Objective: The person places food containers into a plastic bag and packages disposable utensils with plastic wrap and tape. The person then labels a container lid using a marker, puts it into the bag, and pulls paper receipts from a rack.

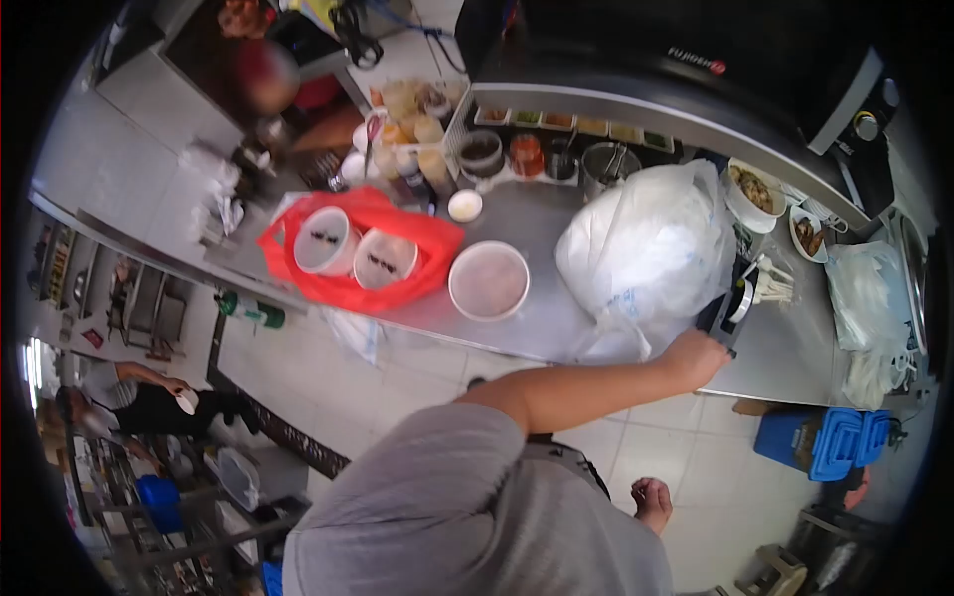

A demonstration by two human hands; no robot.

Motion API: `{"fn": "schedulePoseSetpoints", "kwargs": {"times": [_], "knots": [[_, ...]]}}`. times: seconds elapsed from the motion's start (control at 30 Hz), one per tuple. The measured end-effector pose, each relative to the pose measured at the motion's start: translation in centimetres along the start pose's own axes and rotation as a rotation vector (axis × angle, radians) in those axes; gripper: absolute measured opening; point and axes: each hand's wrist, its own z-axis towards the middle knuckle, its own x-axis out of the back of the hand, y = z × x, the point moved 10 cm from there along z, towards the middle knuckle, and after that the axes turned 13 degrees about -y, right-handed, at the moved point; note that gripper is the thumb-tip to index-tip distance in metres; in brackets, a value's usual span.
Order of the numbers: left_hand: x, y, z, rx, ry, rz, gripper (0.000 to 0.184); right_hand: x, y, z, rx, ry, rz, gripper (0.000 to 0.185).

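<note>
My left hand (699, 359) is closed at the front end of a black tape dispenser (717, 316); what its fingers pinch is hidden. A roll of tape (741, 299) sits in the dispenser. Right beside them stands a bulging, knotted white plastic bag (646, 243). Low over the floor, away from the counter, my right hand (652, 502) has its fingers curled in with nothing visible in them. An uncovered white round tub (489, 281) stands left of the plastic bag. Two lidded tubs (386, 260) with dark marks sit in an open red bag (358, 290).
The steel counter (537, 333) holds a small white cup (465, 206), sauce containers (527, 154) and bowls of food (755, 189). Plastic bags (863, 293) lie at the right end. Blue bins (830, 444) stand on the floor. A person (149, 397) is at the far left.
</note>
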Motion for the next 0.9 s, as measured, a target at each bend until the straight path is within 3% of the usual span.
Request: {"fn": "schedulePoseSetpoints", "kwargs": {"times": [0.03, 0.17, 0.23, 0.27, 0.3, 0.33, 0.37, 0.43, 0.53, 0.63, 0.9], "knots": [[3.9, 2.7, -2.2, -0.141, 0.169, 0.113, 0.016, -0.6, -0.4, 0.2, 0.005, -0.053, 0.072, 0.019], [18.3, 1.9, -14.6, -0.211, 0.719, -0.178, 0.011, -6.7, -9.4, 1.6, 0.274, -0.286, -0.365, 0.019], [21.7, -1.6, -20.9, -0.147, 0.854, -0.231, 0.017, -11.9, -14.5, 2.3, 0.409, -0.462, -0.614, 0.019], [22.5, -4.3, -24.4, -0.168, 0.983, -0.423, 0.018, -14.5, -16.0, 2.9, 0.443, -0.550, -0.718, 0.018], [23.0, -6.6, -27.5, 0.050, 0.957, -0.578, 0.017, -17.4, -17.3, 3.5, 0.474, -0.636, -0.821, 0.016], [23.4, -7.6, -30.9, 0.000, 1.072, -0.657, 0.019, -20.6, -18.8, 3.7, 0.533, -0.703, -0.949, 0.016], [23.8, -8.2, -34.4, 0.118, 1.133, -0.620, 0.022, -23.8, -20.1, 4.0, 0.590, -0.769, -1.078, 0.015], [24.0, -9.1, -39.5, 0.172, 1.194, -0.551, 0.025, -30.6, -22.6, 3.4, 0.824, -0.929, -1.262, 0.014], [21.2, -11.8, -44.0, 0.340, 1.261, -0.643, 0.031, -37.9, -23.5, 4.8, 0.807, -1.067, -1.420, 0.014], [16.7, -14.4, -45.6, 0.453, 1.158, -0.522, 0.035, -43.1, -21.8, 8.4, 0.699, -1.212, -1.588, 0.016], [11.1, -18.7, -41.8, 0.678, 0.989, -0.534, 0.033, -52.5, -13.5, 19.7, 0.809, -1.169, -2.182, 0.015]]}}
